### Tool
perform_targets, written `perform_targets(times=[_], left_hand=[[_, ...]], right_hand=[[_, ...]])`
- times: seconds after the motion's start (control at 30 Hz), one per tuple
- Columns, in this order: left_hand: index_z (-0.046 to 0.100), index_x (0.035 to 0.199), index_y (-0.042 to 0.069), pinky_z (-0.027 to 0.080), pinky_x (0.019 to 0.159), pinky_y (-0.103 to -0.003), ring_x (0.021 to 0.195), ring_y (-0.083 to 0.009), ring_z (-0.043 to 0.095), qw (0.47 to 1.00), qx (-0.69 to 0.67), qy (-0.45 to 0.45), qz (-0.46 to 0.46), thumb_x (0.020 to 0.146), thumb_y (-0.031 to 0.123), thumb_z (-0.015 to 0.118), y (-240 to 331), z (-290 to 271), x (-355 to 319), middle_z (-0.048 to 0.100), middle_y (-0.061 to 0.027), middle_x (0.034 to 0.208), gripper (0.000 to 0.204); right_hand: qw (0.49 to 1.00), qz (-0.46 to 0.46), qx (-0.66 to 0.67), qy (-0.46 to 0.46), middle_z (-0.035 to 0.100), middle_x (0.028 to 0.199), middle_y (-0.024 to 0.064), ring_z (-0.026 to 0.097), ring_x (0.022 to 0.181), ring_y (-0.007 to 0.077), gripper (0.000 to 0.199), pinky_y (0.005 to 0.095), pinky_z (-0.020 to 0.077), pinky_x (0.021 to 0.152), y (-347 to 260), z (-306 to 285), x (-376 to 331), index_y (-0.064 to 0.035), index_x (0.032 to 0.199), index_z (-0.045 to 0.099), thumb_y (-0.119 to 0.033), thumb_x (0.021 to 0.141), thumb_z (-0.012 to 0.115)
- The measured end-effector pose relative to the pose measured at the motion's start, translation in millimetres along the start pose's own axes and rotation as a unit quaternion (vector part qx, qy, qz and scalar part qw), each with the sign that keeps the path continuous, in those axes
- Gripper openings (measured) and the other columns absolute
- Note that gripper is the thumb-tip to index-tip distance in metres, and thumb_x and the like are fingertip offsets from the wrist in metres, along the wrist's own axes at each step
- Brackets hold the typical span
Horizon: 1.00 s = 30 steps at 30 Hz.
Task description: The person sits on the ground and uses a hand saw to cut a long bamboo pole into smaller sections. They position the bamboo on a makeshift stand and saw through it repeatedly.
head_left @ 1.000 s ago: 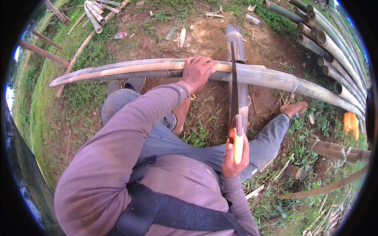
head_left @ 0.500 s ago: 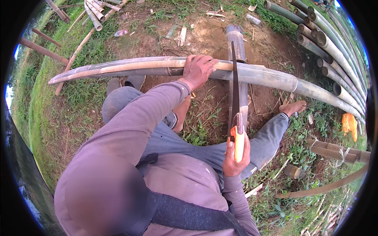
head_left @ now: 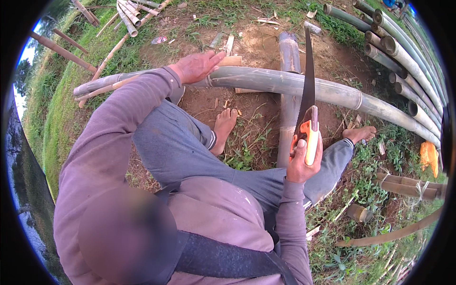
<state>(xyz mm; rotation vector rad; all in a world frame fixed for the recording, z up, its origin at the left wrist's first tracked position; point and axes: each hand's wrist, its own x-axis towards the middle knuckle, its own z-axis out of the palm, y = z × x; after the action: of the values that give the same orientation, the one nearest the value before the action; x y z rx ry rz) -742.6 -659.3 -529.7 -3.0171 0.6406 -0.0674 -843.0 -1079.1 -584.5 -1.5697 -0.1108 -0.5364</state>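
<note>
Upright in my right hand (head_left: 305, 161) is a handsaw with an orange handle (head_left: 311, 142), the fingers closed around the grip. Its dark blade (head_left: 308, 71) points away from me and passes in front of a long greenish-grey bamboo pole (head_left: 275, 80). My left hand (head_left: 197, 66) is palm down over the pole's left part, fingers stretched out. By its fingertips shows the end of a tan bamboo strip (head_left: 232, 61). Another pale piece (head_left: 247, 90) sticks out on the pole's near side. Whether the left hand presses on the pole is unclear.
A thick bamboo length (head_left: 288, 118) lies crosswise under the pole. Stacked bamboo poles (head_left: 390, 45) fill the far right, beside an orange-yellow plastic bag (head_left: 429, 159). Thinner cut bamboo (head_left: 127, 20) lies far left. My bare foot (head_left: 224, 128) is near the pole.
My left hand has moved left along the pole and its fingers have straightened. The tan strip's end has moved left of the saw. The saw has risen slightly and shifted right.
</note>
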Motion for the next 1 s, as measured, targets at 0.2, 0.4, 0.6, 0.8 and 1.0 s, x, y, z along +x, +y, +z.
perform_targets(times=[0.2,0.4,0.6,0.8,1.0], left_hand=[[0.028,0.167,0.011,0.057,0.087,-0.050,0.101,-0.0401,0.068,1.000,-0.015,-0.004,-0.012,0.111,0.024,0.051,-35.1,-31.4,-109.3,0.060,-0.0183,0.118,0.062],[0.025,0.169,0.015,0.056,0.090,-0.050,0.099,-0.0391,0.067,1.000,-0.013,0.001,-0.027,0.114,0.031,0.047,15.6,-86.8,-84.3,0.060,-0.0185,0.116,0.061],[0.025,0.170,0.013,0.053,0.106,-0.051,0.120,-0.0405,0.065,0.999,-0.038,-0.007,0.014,0.117,0.040,0.038,2.0,-82.0,-73.7,0.060,-0.0228,0.136,0.061],[0.028,0.169,0.012,0.047,0.115,-0.045,0.135,-0.0394,0.058,0.952,-0.191,-0.217,-0.100,0.113,0.040,0.050,-16.1,30.3,-139.3,0.057,-0.0214,0.150,0.066],[0.032,0.167,0.015,0.043,0.118,-0.048,0.140,-0.0366,0.052,0.990,-0.103,-0.101,-0.010,0.106,0.041,0.061,24.1,121.8,-166.1,0.053,-0.0176,0.152,0.073]], right_hand=[[0.997,0.053,0.044,-0.018,0.072,0.123,0.0136,0.060,0.069,0.0078,0.057,0.0224,0.0502,0.060,30.6,-5.9,7.0,0.0048,0.152,0.052,-0.017,0.104,0.074],[0.995,0.039,0.055,-0.067,0.069,0.136,0.0184,0.071,0.095,0.0153,0.058,0.0261,0.0577,0.075,31.5,-9.4,20.0,0.0059,0.153,0.050,-0.019,0.106,0.072],[0.999,-0.013,0.024,-0.038,0.070,0.128,0.0154,0.065,0.078,0.0100,0.058,0.0240,0.0531,0.063,37.4,-8.1,26.6,0.0064,0.151,0.052,-0.019,0.104,0.074],[1.000,0.024,0.014,-0.012,0.071,0.113,0.0103,0.063,0.074,0.0080,0.051,0.0232,0.0531,0.062,34.8,-17.2,10.6,0.0034,0.148,0.055,-0.012,0.103,0.075],[0.998,0.053,-0.035,0.015,0.066,0.127,0.0152,0.069,0.091,0.0134,0.042,0.0251,0.0586,0.074,45.2,-37.7,-2.4,0.0065,0.135,0.057,-0.011,0.102,0.075]])
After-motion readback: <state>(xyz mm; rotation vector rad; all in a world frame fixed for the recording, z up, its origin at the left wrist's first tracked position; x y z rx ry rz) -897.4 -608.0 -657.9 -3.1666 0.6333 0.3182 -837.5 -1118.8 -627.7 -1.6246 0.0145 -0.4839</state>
